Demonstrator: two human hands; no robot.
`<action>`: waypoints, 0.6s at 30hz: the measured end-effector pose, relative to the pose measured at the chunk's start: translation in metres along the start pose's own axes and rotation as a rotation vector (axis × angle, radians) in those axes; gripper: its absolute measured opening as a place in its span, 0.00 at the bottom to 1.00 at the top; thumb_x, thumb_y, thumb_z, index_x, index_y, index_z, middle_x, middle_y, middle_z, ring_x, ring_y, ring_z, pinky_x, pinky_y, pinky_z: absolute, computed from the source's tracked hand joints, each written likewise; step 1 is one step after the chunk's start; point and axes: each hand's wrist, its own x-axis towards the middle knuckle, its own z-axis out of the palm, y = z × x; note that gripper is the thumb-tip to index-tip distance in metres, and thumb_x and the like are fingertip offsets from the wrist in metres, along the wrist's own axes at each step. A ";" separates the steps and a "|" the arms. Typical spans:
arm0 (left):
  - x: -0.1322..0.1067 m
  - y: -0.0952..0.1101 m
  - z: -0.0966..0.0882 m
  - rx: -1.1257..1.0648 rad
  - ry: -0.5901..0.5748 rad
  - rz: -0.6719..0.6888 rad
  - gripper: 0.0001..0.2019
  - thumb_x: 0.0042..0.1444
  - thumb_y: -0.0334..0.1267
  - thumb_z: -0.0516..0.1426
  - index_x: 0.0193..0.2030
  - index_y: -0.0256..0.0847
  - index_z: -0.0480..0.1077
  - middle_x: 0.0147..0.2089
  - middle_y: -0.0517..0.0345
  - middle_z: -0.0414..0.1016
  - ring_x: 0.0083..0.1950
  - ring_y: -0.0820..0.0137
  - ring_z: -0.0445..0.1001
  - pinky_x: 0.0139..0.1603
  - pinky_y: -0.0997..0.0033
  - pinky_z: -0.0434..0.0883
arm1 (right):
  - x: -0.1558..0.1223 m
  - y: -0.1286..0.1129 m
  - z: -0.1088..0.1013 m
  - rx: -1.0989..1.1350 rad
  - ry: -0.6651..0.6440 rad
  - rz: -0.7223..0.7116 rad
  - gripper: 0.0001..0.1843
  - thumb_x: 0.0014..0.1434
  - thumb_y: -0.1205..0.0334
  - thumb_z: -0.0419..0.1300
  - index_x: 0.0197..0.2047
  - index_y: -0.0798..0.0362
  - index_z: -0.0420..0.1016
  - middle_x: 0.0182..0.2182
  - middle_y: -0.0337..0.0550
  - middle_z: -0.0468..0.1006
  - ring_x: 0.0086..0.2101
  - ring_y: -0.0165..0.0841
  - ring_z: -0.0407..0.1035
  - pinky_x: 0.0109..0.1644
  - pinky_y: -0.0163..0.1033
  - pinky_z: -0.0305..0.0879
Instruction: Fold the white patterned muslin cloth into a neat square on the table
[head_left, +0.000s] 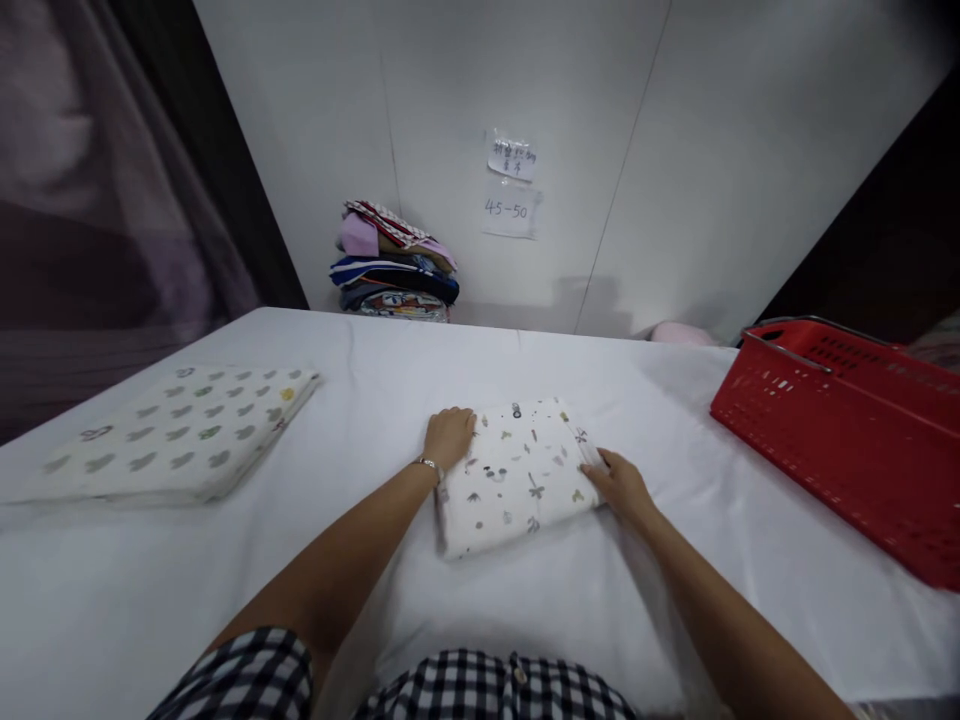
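A folded white cloth (525, 475) printed with small grey, green and brown figures lies on the white-covered table in front of me. My left hand (450, 438), with a bracelet at the wrist, is closed on its left side near the far corner; the fingertips are partly hidden. At the right edge, my right hand (619, 484) grips the folded layers, thumb on top and the other fingers mostly out of sight beneath. Farther left, apart from both hands, another folded white cloth (180, 425) with grey heart-like shapes lies flat.
A red plastic basket (840, 430) with a metal handle stands at the right. Against the back wall rises a stack of folded fabrics (397, 262). Two paper notes (511, 208) are taped to the wall, the lower reading 45-50. A pink object (681, 333) shows behind the table's far edge.
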 end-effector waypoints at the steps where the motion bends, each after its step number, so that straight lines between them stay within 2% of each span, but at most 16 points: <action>1: -0.001 0.003 0.002 -0.013 -0.001 -0.035 0.18 0.63 0.39 0.41 0.41 0.38 0.70 0.45 0.44 0.72 0.49 0.58 0.69 0.50 0.59 0.62 | 0.013 0.003 -0.003 -0.036 0.022 -0.028 0.23 0.56 0.48 0.54 0.50 0.52 0.72 0.43 0.47 0.76 0.42 0.40 0.69 0.45 0.42 0.64; 3: -0.003 0.009 0.006 -0.056 -0.034 -0.084 0.18 0.63 0.39 0.41 0.38 0.38 0.71 0.44 0.45 0.72 0.46 0.61 0.71 0.46 0.62 0.64 | 0.043 0.007 -0.010 -0.125 0.102 -0.042 0.24 0.56 0.51 0.54 0.51 0.55 0.71 0.46 0.50 0.74 0.46 0.40 0.67 0.51 0.42 0.61; 5: -0.005 0.013 0.009 -0.118 -0.076 -0.098 0.18 0.63 0.41 0.42 0.37 0.39 0.72 0.43 0.48 0.73 0.42 0.64 0.72 0.43 0.66 0.66 | 0.071 0.010 -0.014 -0.187 0.203 0.022 0.23 0.56 0.55 0.53 0.53 0.56 0.69 0.47 0.51 0.73 0.48 0.40 0.65 0.52 0.43 0.59; 7: -0.009 0.013 0.012 -0.184 -0.091 -0.096 0.19 0.63 0.43 0.42 0.41 0.41 0.72 0.45 0.52 0.73 0.43 0.66 0.72 0.43 0.68 0.67 | 0.090 0.012 -0.014 -0.196 0.219 0.063 0.22 0.57 0.58 0.51 0.53 0.59 0.69 0.49 0.55 0.71 0.49 0.42 0.64 0.52 0.45 0.59; 9: -0.016 0.010 0.015 -0.243 -0.075 -0.100 0.19 0.64 0.44 0.41 0.49 0.42 0.69 0.51 0.54 0.71 0.49 0.66 0.71 0.48 0.68 0.67 | 0.096 0.012 -0.011 -0.191 0.204 0.054 0.21 0.57 0.61 0.49 0.51 0.60 0.70 0.50 0.56 0.70 0.51 0.43 0.63 0.54 0.47 0.58; 12: -0.026 0.001 0.018 -0.332 -0.033 -0.091 0.19 0.64 0.43 0.42 0.57 0.42 0.64 0.57 0.55 0.68 0.55 0.68 0.67 0.55 0.70 0.64 | 0.079 0.006 -0.007 -0.182 0.201 -0.014 0.19 0.58 0.62 0.49 0.50 0.57 0.71 0.53 0.52 0.69 0.54 0.41 0.60 0.58 0.46 0.53; 15: -0.033 -0.008 0.021 -0.511 0.064 -0.053 0.17 0.63 0.41 0.45 0.54 0.40 0.66 0.54 0.55 0.70 0.53 0.69 0.68 0.54 0.71 0.65 | 0.037 -0.015 -0.006 -0.132 0.171 -0.129 0.17 0.58 0.59 0.49 0.47 0.54 0.72 0.50 0.49 0.72 0.51 0.39 0.62 0.57 0.44 0.55; 16: -0.036 -0.010 0.021 -0.565 0.108 -0.043 0.16 0.62 0.40 0.47 0.53 0.40 0.67 0.53 0.55 0.70 0.51 0.69 0.69 0.52 0.71 0.67 | 0.020 -0.025 -0.005 -0.072 0.139 -0.209 0.16 0.59 0.59 0.49 0.45 0.53 0.73 0.46 0.49 0.73 0.49 0.39 0.64 0.55 0.45 0.57; 18: -0.043 -0.012 0.019 -0.606 0.184 -0.019 0.14 0.60 0.39 0.49 0.50 0.40 0.69 0.51 0.54 0.70 0.48 0.70 0.70 0.47 0.71 0.70 | -0.015 -0.047 -0.002 0.032 -0.036 -0.353 0.15 0.60 0.56 0.49 0.39 0.50 0.74 0.39 0.46 0.76 0.42 0.38 0.67 0.48 0.44 0.62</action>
